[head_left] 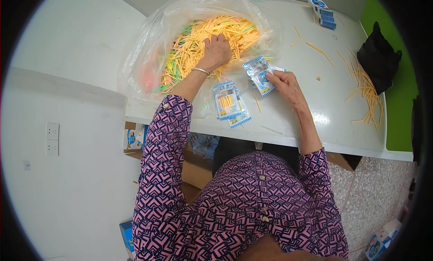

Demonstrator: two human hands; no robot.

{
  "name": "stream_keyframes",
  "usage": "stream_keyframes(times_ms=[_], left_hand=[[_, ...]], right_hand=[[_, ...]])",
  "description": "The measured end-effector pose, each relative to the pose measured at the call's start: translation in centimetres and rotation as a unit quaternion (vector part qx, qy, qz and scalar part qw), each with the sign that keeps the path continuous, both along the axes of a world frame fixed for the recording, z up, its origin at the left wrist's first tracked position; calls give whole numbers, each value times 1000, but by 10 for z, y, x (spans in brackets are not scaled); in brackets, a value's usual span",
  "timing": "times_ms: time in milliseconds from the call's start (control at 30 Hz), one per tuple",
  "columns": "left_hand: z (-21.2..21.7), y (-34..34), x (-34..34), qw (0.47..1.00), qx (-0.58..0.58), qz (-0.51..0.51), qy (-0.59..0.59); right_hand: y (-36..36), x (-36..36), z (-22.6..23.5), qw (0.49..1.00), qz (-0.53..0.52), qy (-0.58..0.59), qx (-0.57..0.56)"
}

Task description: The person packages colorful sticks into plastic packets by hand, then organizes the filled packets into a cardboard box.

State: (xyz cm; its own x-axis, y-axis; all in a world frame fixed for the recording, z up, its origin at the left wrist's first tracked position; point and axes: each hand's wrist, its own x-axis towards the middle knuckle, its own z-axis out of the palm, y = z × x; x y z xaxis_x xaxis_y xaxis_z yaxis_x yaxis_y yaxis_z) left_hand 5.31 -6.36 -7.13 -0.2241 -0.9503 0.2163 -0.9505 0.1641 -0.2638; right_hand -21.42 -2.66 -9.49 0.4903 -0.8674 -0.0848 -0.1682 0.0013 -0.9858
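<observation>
A large clear plastic bag [137, 58] lies open at the far left of the table, full of thin sticks [243, 28], mostly yellow with some green and pink. My left hand [216, 52] rests on the heap with its fingers curled down into the sticks; its fingertips are hidden. Between thumb and fingers, my right hand [286, 86] pinches a small blue-and-white packet [258, 73], and the edge of another shows behind it. Nearer me, a few similar packets [227, 101] overlap on the table, the top one showing yellow sticks through its window.
The white table [302, 125] carries loose yellow sticks [365, 92] at the right, beside a black bag [381, 58]. A stack of blue-and-white packets [324, 15] stands at the back right. Below the table's front edge is an open cardboard box [196, 170].
</observation>
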Motion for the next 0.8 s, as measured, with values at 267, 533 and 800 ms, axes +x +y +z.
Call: stream_keyframes(times_ms=[267, 533, 800], left_hand=[[9, 1, 7, 987, 32, 89, 128], [42, 8, 19, 899, 28, 67, 432], [60, 22, -29, 433, 104, 83, 891]], right_hand=[[1, -1, 8, 1000, -3, -3, -2], [5, 4, 7, 996, -37, -81, 4], [16, 42, 31, 910, -124, -352, 180]])
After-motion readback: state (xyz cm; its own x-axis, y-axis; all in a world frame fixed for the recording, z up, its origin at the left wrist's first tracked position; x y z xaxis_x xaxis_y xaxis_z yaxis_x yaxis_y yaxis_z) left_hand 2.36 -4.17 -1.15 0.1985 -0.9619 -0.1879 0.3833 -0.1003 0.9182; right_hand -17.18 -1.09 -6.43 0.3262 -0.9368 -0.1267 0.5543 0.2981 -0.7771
